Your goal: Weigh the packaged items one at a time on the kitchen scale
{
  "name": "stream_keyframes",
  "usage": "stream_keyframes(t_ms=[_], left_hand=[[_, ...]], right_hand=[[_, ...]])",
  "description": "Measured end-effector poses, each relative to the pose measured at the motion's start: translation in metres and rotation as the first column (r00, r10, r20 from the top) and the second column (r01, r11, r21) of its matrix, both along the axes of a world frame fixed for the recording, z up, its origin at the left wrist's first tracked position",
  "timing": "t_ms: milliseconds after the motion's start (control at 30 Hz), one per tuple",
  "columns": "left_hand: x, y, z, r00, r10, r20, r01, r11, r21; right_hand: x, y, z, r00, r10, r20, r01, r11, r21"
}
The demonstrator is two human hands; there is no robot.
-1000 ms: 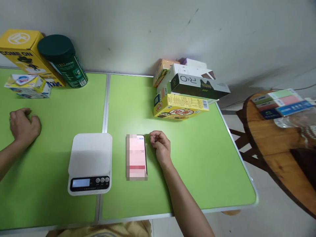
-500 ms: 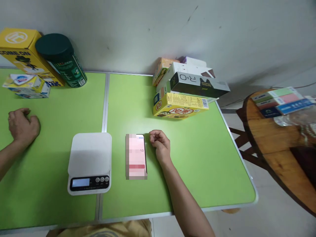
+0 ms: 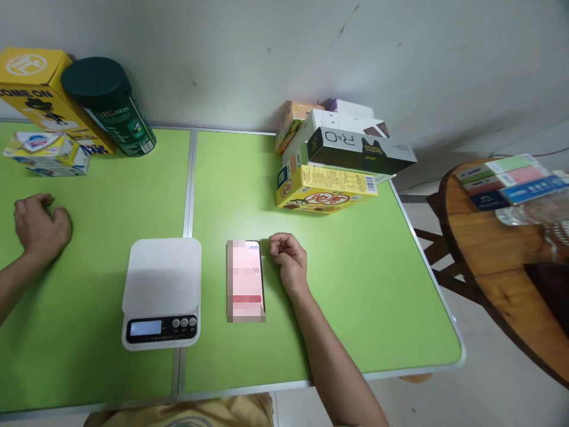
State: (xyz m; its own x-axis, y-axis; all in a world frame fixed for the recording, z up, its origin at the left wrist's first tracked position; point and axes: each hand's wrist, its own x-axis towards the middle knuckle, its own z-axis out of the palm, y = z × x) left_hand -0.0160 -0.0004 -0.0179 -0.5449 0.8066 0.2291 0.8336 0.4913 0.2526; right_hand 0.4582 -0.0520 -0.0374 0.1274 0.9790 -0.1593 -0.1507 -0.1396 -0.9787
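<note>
Hands (image 3: pixel 291 261) apart, phone (image 3: pixel 246 281) and scale (image 3: pixel 162 279) between

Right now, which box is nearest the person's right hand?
The yellow box with the red-rimmed oval label; the black box and every other box sit farther from the right hand.

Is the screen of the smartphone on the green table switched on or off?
On: the smartphone shows a bright pink screen with a red bar low on it. Pixelation covers part of the view.

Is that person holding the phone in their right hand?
No, the phone lies on the green table, with the right hand loosely curled beside it.
</note>
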Motion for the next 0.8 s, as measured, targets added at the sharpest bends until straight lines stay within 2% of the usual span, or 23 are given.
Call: stream_keyframes(t_ms=[200,800], left_hand=[[0.0057,0.0007,0.0056,1.0,0.001,0.025,-0.001,1.0,0.003],[0.0033,0.0014,0.0035,1.0,0.008,0.007,-0.008,1.0,-0.002]], right_hand=[[0.0004,0.0001,0.0004,1.0,0.009,0.015,-0.009,1.0,-0.002],[0.0008,0.0001,-0.001,1.0,0.008,0.018,-0.008,1.0,-0.002]])
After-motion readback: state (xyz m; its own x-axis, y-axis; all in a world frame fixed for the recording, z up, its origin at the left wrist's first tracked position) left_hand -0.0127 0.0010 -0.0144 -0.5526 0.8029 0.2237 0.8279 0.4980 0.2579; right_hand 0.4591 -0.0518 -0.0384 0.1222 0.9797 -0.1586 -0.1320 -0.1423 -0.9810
